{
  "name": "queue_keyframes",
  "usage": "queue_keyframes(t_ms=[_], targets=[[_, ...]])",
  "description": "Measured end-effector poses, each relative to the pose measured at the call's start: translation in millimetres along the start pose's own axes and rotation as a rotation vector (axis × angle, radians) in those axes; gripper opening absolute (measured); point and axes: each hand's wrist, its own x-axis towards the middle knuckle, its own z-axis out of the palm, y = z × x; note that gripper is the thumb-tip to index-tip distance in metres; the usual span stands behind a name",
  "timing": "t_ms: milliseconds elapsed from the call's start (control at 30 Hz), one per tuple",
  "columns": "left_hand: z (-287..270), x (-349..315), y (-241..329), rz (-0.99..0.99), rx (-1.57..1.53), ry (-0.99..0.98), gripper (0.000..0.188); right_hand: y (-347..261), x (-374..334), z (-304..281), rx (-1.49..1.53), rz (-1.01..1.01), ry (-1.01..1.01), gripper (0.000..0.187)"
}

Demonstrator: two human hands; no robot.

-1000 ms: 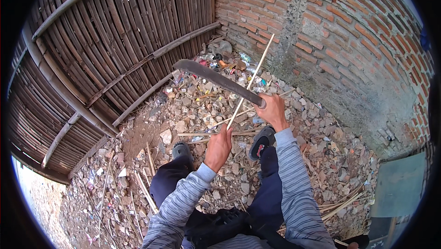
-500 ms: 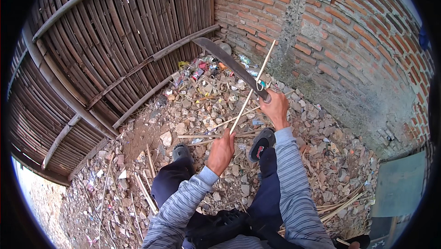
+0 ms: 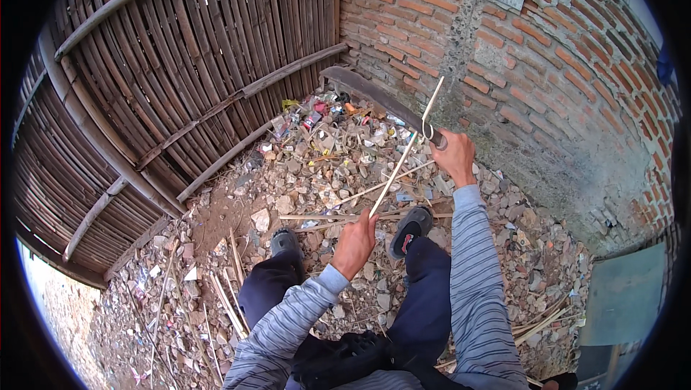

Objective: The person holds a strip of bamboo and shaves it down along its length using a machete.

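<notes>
My left hand [image 3: 353,246] is closed around the near end of a thin, pale bamboo stick [image 3: 394,176], which points away and slightly to the right. In my right hand [image 3: 455,158] is the handle of a machete [image 3: 374,93], gripped in a fist. Its long dark blade reaches far and to the left, and crosses the stick toward its far end. A thin curled shaving [image 3: 431,131] hangs where blade and stick meet, close to my right hand.
Stone rubble and litter [image 3: 317,120] cover the ground. Several bamboo strips [image 3: 338,219] lie by my shoes, with more at both sides. A slatted bamboo fence [image 3: 216,52] stands left, a brick wall [image 3: 497,66] ahead and right. A greenish panel [image 3: 625,296] is at lower right.
My right hand has moved away and to the right, the machete's blade shifting toward the stick's far end. My left hand has moved slightly right with the stick.
</notes>
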Motion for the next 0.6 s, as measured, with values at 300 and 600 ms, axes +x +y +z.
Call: queue_keyframes(t_ms=[300,600], targets=[[-8.3,-8.2,-4.4,-0.005,0.023,-0.005,0.027,-5.3,18.0,-15.0,-0.12,-0.184,-0.176,0.017],[-45.0,11.5,3.4,-0.141,-0.206,-0.058,0.039,116.4,104.6,-52.4,0.473,0.679,0.096,0.026]])
